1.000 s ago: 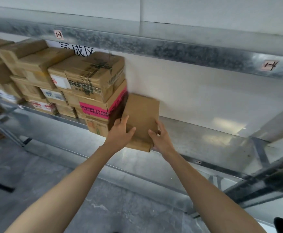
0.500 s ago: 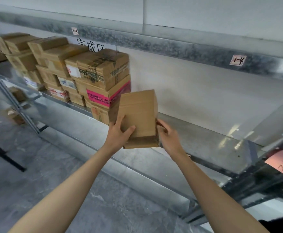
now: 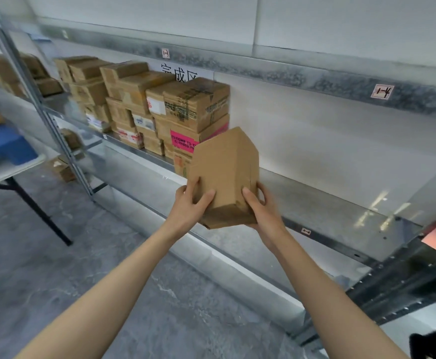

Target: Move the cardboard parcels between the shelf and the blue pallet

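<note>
Head view: plain parcel [image 3: 224,172] at frame centre, tilted, just right of the stacked parcels [image 3: 185,107] and apparently held clear of the shelf [image 3: 328,203]. Left hand [image 3: 189,203] grips its lower left edge, right hand [image 3: 262,211] wraps the lower right corner. The low two-sided grip probably carries the weight and steers. Blue shape [image 3: 2,149] at left edge: can't tell if it's the pallet.

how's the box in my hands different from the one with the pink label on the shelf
The held parcel shows plain cardboard; the pink-label parcel carries a printed sticker. The held parcel is tilted, gripped by the left hand and right hand; the pink-label parcel lies flat on the shelf, a taped box on top. Both are brown cardboard.
</note>
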